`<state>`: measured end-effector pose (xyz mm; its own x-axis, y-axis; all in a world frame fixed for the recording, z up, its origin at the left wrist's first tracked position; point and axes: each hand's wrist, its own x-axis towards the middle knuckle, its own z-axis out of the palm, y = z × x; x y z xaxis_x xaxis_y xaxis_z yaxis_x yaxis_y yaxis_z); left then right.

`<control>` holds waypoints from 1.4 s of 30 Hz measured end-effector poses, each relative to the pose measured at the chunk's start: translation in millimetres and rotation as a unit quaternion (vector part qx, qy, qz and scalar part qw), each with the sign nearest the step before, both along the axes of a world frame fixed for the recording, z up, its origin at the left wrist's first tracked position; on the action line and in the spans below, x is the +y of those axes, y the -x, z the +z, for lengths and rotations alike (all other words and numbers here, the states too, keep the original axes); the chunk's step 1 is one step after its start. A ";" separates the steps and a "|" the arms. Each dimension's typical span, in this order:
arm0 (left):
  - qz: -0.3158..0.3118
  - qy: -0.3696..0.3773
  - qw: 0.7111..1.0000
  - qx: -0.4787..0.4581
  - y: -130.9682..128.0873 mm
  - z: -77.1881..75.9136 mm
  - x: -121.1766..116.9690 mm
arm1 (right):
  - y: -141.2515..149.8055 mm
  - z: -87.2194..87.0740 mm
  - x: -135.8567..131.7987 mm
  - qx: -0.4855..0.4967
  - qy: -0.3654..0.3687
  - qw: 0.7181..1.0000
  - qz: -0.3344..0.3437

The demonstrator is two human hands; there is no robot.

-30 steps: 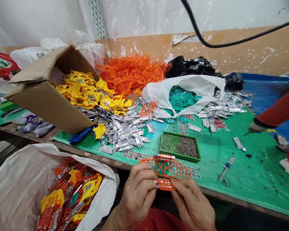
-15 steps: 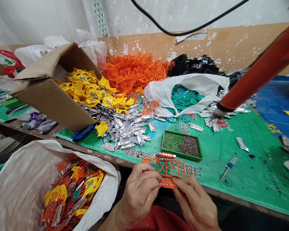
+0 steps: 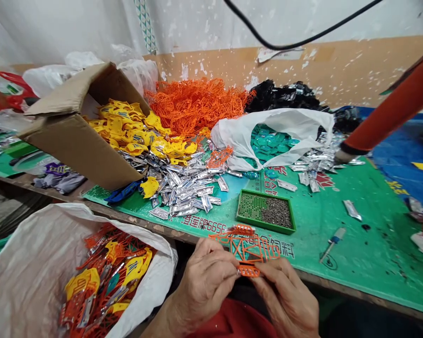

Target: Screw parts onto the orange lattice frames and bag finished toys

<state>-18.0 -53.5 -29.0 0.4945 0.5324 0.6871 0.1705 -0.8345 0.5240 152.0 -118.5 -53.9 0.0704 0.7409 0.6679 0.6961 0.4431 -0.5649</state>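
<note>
An orange plastic lattice frame (image 3: pixel 248 249) is held between both hands at the table's front edge. My left hand (image 3: pixel 206 281) pinches its left end, fingers closed. My right hand (image 3: pixel 285 291) grips the right end, thumb and fingers closed on it. Fingertips hide parts of the near strip. Just beyond the frame lies a green tray (image 3: pixel 266 230) with small dark metal pieces, probably screws, heaped at its right side. A thick orange-red tool (image 3: pixel 391 105) with a black band slants down over the table at the right, apart from my hands.
Silver plates (image 3: pixel 183 190) lie piled by a tipped cardboard box (image 3: pixel 77 145) with yellow parts (image 3: pixel 127 126). Behind are orange frames (image 3: pixel 200 105) and a white bag (image 3: pixel 229 134) of green parts. An open sack (image 3: pixel 24 277) stands lower left; a small blade tool (image 3: pixel 333 244) lies right.
The orange-red tool has swung right and away from the silver plates beneath its tip, and the black cable has shifted right. Both hands still hold the frame, which tilts slightly differently.
</note>
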 end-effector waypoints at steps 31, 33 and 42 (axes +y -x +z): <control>-0.068 0.056 0.994 0.071 -0.1 10.6 -4.0 | -2.4 -12.0 -21.2 -0.018 -0.035 0.997 -0.062; -0.066 0.058 0.993 0.077 0.0 10.9 -4.3 | -3.1 -12.3 -22.0 -0.014 -0.038 0.997 -0.061; -0.067 0.022 0.992 0.107 -1.2 16.6 -11.0 | -2.1 -7.8 -26.2 -0.051 -0.056 0.995 -0.062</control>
<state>-16.8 -64.5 -12.4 0.6948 0.4781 0.5373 0.1695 -0.8349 0.5236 154.1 -144.7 -61.7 0.0852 0.6514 0.7539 0.8004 0.4059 -0.4412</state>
